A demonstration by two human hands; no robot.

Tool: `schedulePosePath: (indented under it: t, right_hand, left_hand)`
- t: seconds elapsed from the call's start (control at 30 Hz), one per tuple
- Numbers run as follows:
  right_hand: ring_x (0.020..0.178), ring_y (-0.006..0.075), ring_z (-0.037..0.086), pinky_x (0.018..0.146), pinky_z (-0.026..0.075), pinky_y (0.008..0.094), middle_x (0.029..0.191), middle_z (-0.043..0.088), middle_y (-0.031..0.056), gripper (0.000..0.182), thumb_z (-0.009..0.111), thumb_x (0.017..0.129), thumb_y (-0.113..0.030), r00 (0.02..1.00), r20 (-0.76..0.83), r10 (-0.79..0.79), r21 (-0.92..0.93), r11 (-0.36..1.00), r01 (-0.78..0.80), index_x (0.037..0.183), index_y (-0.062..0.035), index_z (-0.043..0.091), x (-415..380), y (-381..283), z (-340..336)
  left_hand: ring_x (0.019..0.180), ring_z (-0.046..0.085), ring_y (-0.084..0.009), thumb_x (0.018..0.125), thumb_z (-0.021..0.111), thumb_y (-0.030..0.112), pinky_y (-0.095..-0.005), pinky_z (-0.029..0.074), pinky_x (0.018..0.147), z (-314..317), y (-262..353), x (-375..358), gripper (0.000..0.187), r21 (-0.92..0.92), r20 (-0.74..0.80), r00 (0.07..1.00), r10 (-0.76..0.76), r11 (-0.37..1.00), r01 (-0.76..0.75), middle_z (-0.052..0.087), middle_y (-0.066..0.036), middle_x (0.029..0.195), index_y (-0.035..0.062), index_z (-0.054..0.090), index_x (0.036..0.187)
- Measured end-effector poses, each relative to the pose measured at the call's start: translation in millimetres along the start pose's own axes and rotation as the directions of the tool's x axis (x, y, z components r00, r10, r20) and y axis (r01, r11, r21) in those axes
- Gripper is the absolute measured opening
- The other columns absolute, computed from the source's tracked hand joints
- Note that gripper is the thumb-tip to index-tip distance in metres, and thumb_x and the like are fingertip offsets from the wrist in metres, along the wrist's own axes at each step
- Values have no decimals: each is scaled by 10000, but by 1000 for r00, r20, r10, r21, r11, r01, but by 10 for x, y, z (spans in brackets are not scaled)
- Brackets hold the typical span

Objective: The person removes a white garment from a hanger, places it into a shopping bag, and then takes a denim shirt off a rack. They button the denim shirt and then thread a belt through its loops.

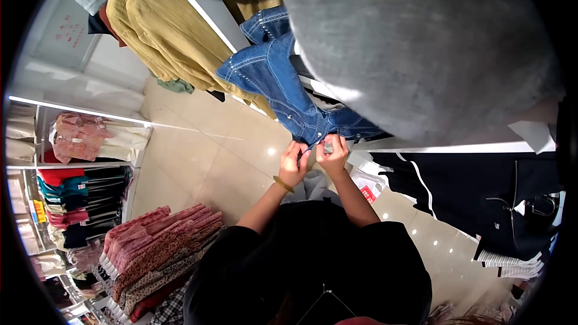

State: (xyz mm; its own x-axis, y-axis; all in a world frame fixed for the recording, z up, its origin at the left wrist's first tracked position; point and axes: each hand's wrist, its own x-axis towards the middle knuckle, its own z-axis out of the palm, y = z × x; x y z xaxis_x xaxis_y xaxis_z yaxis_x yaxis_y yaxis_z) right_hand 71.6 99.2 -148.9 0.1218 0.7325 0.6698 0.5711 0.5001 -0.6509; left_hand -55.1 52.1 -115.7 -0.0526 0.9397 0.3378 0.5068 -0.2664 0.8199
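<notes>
A blue denim garment (265, 75) with pale stitching and small shiny studs hangs in front of me; its full shape is partly hidden. My left hand (293, 164), with a yellowish bangle on the wrist, pinches its lower edge. Just to the right, my right hand (333, 153) grips the same edge, fingers curled in close to a metal button. The two hands are a small gap apart. A large grey cloth surface (421, 54), blurred and near the camera, covers part of the denim at the upper right.
Mustard garments (162, 30) hang at the upper left along a white panel (201, 9). Pink and patterned clothes (162, 247) hang at the lower left. Behind them stand lit shelves of folded clothes (66, 186). A black zipped garment (475, 192) is at the right. Tiled floor (198, 132) shows between.
</notes>
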Motion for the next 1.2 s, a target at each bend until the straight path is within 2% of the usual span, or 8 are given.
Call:
schedulePosePath:
  t: [0.07,0.33,0.47,0.63,0.73,0.83,1.03,1.2]
  right_hand:
    - [586,293,535,528,449,363,658,520,93,122,586,599,7,996,61,62,23,998,-63,675,-44,505,-32,-68,-87]
    - [569,306,538,519,445,359,655,513,104,131,574,597,16,993,99,70,29,997,-73,694,-40,506,-63,-167,-184]
    - [556,264,531,531,442,326,648,513,96,142,600,619,37,981,148,125,152,977,-147,704,-33,510,-102,-362,-298]
    - [625,131,562,563,447,241,732,577,76,113,672,724,28,937,245,249,239,921,-307,777,1,576,-231,-641,-386]
    - [671,123,587,615,480,227,788,588,83,74,653,759,37,913,289,289,331,865,-378,803,23,596,-294,-764,-397]
    - [733,131,612,666,505,228,841,599,92,65,630,782,48,896,296,332,351,834,-425,843,34,614,-324,-904,-427]
    - [742,145,625,668,518,238,850,620,94,91,626,783,50,922,176,345,217,900,-378,873,37,624,-347,-1114,-475]
    - [741,145,628,673,518,237,834,625,97,92,632,774,53,904,196,380,238,876,-420,865,40,631,-315,-1121,-495]
  left_hand:
    - [635,524,-299,777,573,-14,-347,427,584,19,-27,-18,42,-44,15,1000,-20,999,21,501,-150,728,-21,536,798]
    - [628,527,-282,783,577,-15,-333,430,576,-70,51,-62,43,-86,64,998,-15,996,20,505,-143,733,-20,540,804]
    - [621,537,-223,794,594,14,-298,438,587,-164,94,-92,55,-115,106,993,-50,991,62,522,-116,731,-9,546,809]
    - [629,541,-196,792,598,11,-287,442,591,-264,125,-171,63,-160,127,990,-64,984,84,525,-106,731,-17,547,815]
    - [630,531,-178,795,599,15,-279,438,596,-315,112,-209,67,-183,125,991,-53,980,75,529,-95,727,-22,550,822]
    - [607,528,-223,768,586,-16,-299,426,570,-377,143,-239,57,-266,90,995,-42,962,65,523,-127,711,-24,556,816]
    - [613,540,-224,774,588,7,-306,428,575,-466,229,-296,55,-289,122,991,-60,953,94,533,-132,697,-33,567,806]
    - [615,542,-215,780,588,11,-299,428,577,-472,291,-308,59,-306,95,990,-109,943,133,544,-128,700,-37,574,811]
